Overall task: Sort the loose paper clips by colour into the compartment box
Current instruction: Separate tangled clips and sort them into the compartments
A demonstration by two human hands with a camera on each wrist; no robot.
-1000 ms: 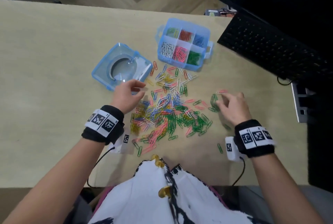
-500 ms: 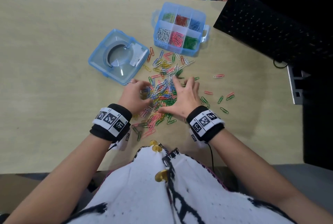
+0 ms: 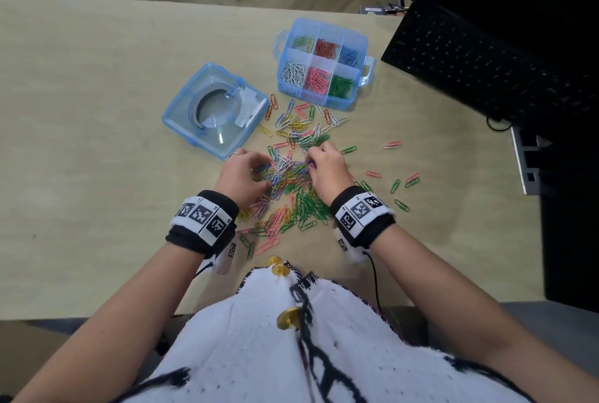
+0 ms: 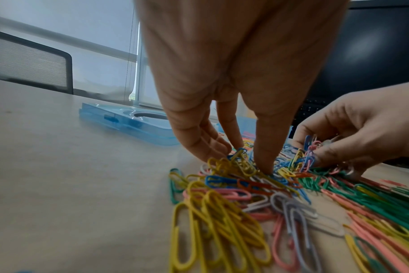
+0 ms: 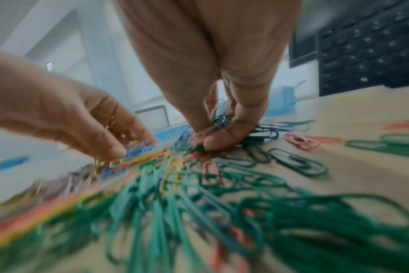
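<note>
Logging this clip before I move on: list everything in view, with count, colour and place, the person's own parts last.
Clips: many, mixed colours, heaped on the table centre, strays to the right.
Box: one, clear blue, six compartments holding sorted clips, beyond the heap.
Lid: one, clear blue, lying left of the box.
Keyboard: one, black, far right.
Table: one, pale wood.
Chair: one, black mesh, beyond the table.
Left hand: fingertips in the heap's left side; whether it grips a clip cannot be told.
Right hand: pinches a bunch of clips, mostly green, at the heap's right.
Wristbands: two, black with white markers.
</note>
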